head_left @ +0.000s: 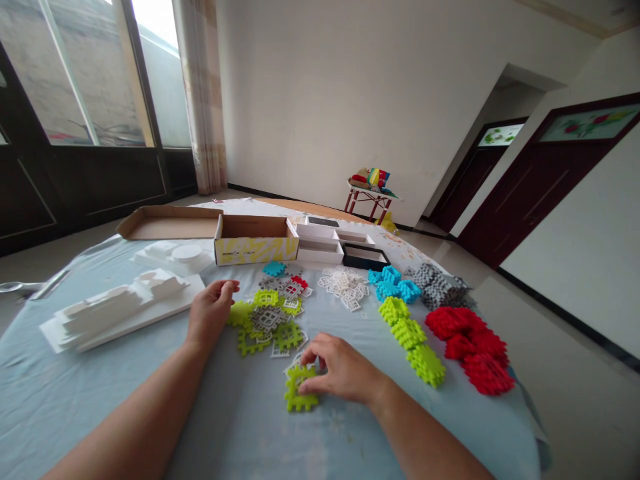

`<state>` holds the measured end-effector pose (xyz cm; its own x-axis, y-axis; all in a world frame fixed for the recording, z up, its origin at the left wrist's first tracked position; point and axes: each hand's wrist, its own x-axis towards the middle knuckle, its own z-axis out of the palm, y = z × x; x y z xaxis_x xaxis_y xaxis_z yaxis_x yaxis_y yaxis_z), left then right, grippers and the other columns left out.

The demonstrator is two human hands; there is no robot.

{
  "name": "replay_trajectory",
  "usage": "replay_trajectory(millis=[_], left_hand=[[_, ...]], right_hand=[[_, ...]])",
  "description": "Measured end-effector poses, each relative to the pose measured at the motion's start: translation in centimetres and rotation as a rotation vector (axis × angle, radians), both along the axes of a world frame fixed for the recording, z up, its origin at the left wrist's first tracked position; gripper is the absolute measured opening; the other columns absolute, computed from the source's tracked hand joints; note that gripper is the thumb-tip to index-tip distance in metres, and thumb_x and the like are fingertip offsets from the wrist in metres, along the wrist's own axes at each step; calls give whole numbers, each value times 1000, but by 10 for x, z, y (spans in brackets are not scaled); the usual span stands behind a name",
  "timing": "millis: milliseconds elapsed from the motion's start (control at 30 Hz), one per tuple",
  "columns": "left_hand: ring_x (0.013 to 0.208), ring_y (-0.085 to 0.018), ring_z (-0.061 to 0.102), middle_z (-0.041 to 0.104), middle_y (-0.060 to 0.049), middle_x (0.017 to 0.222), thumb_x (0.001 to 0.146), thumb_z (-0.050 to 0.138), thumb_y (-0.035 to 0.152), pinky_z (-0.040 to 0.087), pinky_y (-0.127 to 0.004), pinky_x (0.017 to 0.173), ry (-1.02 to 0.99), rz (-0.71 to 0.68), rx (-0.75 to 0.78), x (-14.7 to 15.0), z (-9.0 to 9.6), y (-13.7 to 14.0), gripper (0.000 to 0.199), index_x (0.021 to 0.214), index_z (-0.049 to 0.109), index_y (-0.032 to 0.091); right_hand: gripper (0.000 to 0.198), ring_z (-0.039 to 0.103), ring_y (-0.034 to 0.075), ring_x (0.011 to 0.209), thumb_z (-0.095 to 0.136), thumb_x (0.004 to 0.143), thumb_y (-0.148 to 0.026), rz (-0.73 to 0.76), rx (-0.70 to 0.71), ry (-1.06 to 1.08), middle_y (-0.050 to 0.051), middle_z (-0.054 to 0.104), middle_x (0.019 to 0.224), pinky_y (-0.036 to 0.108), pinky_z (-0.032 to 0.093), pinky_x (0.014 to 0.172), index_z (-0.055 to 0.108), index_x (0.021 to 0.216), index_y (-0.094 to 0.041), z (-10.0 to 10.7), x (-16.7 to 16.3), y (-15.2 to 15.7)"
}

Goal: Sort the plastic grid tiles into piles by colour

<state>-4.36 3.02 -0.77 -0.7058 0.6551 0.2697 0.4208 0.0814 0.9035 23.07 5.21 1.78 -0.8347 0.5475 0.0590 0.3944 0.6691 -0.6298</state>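
My right hand (340, 367) has its thumb and fingers bent around a lime-green square frame piece (295, 404) with notched edges, low over the near middle of the table. White window pieces lie just behind its fingertips. To the left, my left hand (209, 312) is closed with thumb and fingers together beside the loose pile; whatever it may hold is hidden. In that pile, green notched pieces (250, 342), grey pieces (270, 319), a red piece (299, 282) and a blue piece (275, 268) overlap with white window pieces.
White foam inserts (115, 310) lie left of my left hand. An open cardboard box (256, 251) and small trays (320, 251) stand behind the pile. Rightward are white pieces (345, 285) and stacks of blue (393, 285), green (410, 337), grey (437, 285) and red pieces (473, 343).
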Motion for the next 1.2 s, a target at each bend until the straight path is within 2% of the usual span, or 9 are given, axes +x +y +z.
replay_trajectory(millis=[100,233,367,467,600,800,933,1067,1200], left_hand=[[57,-14,56,66,-3,75,72,43,43,44,-24,55,-3,-4,4,0,0,0,34,82,63,17],[57,-14,56,66,-3,76,73,43,43,44,-24,56,1,-6,7,0,0,-1,34,83,63,17],[57,-14,57,66,-3,76,73,44,44,44,-23,55,4,-6,8,-1,-1,0,34,82,62,17],[57,-14,57,66,-3,76,72,44,44,44,-23,55,10,-4,5,0,-1,0,34,82,63,16],[57,-14,57,66,-3,73,73,44,43,44,-23,54,20,3,-6,0,1,-1,34,82,63,17],[57,-14,56,66,-2,71,73,44,44,43,-23,54,22,12,-17,-1,-1,-1,34,81,64,18],[57,-14,56,66,-2,73,73,44,44,44,-23,54,10,4,-16,-2,-2,1,34,83,63,18],[57,-14,56,65,-2,73,72,44,45,44,-24,54,9,1,-10,-4,-3,2,34,82,63,19],[57,-14,56,65,-1,72,72,44,46,43,-23,53,7,1,-5,-6,-5,4,34,80,63,19]], right_hand=[[20,52,10,64,71,67,-34,36,-43,46,0,58,81,20,42,62,67,80,-20,-1,-2,1],[16,53,11,67,59,78,-28,-50,51,61,1,58,79,22,43,67,67,91,-22,-7,-4,7],[25,54,14,77,62,76,-30,-43,78,20,3,57,84,24,43,73,65,100,-23,-12,-3,9],[22,54,13,77,65,73,-30,-32,50,17,2,57,85,23,43,73,65,93,-21,-12,-3,9],[18,51,11,69,71,65,-26,-82,-53,49,-1,56,79,21,41,64,62,78,-18,-13,-3,11],[18,50,9,61,67,68,-31,-204,-374,212,-2,57,65,20,39,56,60,74,-15,-20,0,24],[19,53,10,57,64,69,-32,-310,-395,349,-1,59,64,21,41,53,60,77,-15,-22,6,46],[26,58,13,57,63,67,-35,-516,-360,504,1,61,63,22,44,49,60,82,-14,-21,10,87],[33,63,17,75,57,70,-36,-678,-258,575,8,65,85,25,49,59,58,95,-14,-20,16,126]])
